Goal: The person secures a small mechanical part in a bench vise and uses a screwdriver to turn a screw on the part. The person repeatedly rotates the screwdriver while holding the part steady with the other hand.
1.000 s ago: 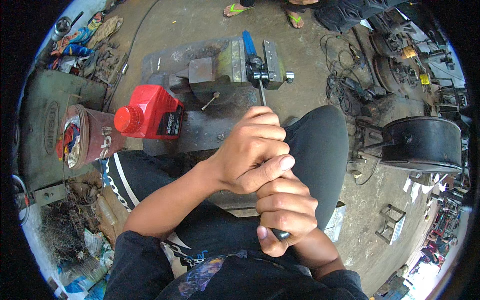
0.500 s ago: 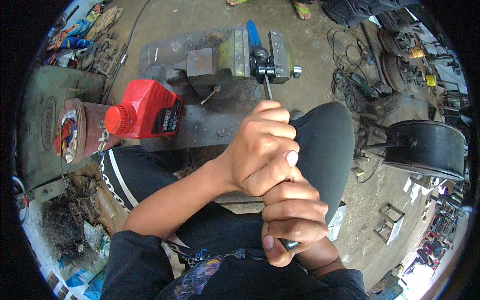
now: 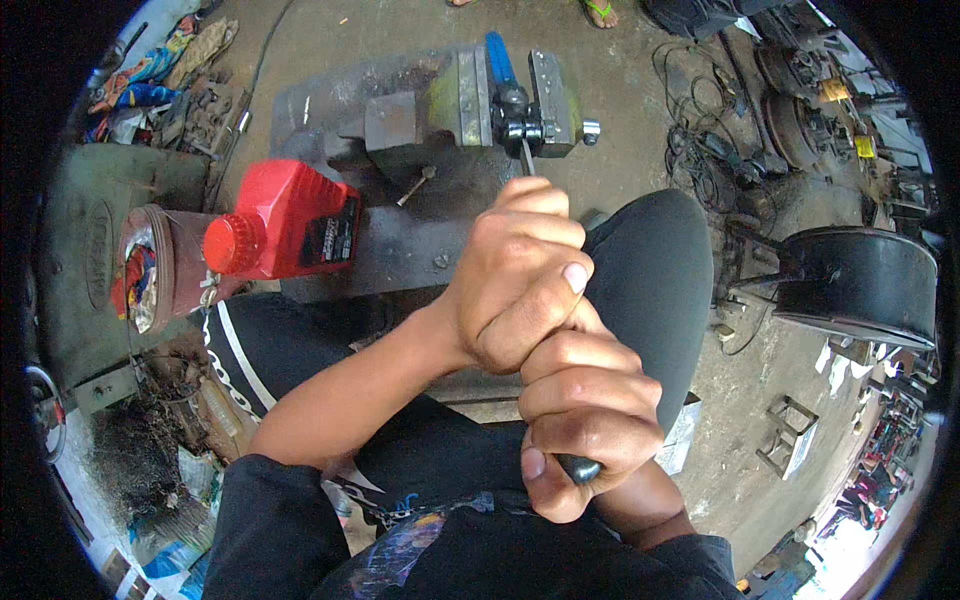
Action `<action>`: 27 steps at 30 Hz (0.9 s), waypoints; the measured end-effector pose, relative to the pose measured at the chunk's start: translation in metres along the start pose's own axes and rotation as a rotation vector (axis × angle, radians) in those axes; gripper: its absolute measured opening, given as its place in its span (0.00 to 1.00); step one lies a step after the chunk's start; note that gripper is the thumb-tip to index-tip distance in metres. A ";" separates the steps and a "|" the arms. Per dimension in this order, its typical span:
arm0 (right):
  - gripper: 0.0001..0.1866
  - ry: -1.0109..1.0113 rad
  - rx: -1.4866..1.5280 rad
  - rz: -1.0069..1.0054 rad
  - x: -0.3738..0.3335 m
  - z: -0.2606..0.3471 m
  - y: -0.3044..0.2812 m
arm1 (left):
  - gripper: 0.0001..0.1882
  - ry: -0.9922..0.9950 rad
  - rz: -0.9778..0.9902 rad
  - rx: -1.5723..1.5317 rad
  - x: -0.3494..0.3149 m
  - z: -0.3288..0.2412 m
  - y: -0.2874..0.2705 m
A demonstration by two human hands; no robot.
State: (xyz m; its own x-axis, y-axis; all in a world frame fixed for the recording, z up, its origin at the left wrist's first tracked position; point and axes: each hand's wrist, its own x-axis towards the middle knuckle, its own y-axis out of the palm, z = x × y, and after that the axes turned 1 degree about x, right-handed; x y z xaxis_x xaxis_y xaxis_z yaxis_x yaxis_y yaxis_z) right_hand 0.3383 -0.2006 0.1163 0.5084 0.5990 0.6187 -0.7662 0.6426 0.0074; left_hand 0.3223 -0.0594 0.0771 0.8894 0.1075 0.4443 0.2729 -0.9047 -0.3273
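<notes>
Both my hands are wrapped, one over the other, round a long tool with a metal shaft [image 3: 528, 160] and a rounded black handle end [image 3: 578, 468]. My left hand [image 3: 525, 275] grips farther up, toward the vise. Below it, my right hand [image 3: 590, 415] closes round the handle, whose end sticks out beside the thumb. The shaft's far tip meets a black metal fitting [image 3: 520, 125] between the jaws of a bench vise [image 3: 470, 100]. A blue bar or handle [image 3: 499, 60] rises from behind that fitting. My fists hide most of the tool, so its exact kind is unclear.
On the bench [image 3: 400, 240], a red plastic bottle [image 3: 285, 220] stands left of the vise, beside a reddish bucket [image 3: 175, 265] with rags. Cables [image 3: 700, 140] lie on the floor at right, beyond a black drum-like wheel [image 3: 855, 285]. A person's foot [image 3: 600, 14] shows at the top.
The view has shifted slightly. Both fists sit a little nearer the vise, and slightly more of the black handle end shows below my right hand. The grip is unchanged.
</notes>
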 end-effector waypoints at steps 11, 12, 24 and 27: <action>0.07 -0.113 0.031 0.020 0.000 -0.001 0.000 | 0.25 0.128 -0.003 0.008 0.000 0.000 0.000; 0.08 -0.215 0.048 0.076 0.001 -0.001 -0.002 | 0.24 0.220 0.011 0.001 0.001 0.000 -0.001; 0.07 -0.149 -0.012 0.076 -0.002 -0.005 0.004 | 0.21 0.130 0.005 -0.081 -0.008 0.006 -0.004; 0.08 -0.138 -0.009 0.050 0.000 -0.003 0.005 | 0.22 0.128 -0.012 -0.073 -0.011 0.004 0.000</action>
State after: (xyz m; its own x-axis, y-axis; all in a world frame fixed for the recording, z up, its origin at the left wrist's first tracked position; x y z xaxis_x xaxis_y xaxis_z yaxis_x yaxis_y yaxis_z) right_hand 0.3359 -0.1960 0.1140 0.4102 0.5592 0.7205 -0.7853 0.6182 -0.0327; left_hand 0.3139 -0.0593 0.0689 0.8309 0.0692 0.5521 0.2514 -0.9319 -0.2615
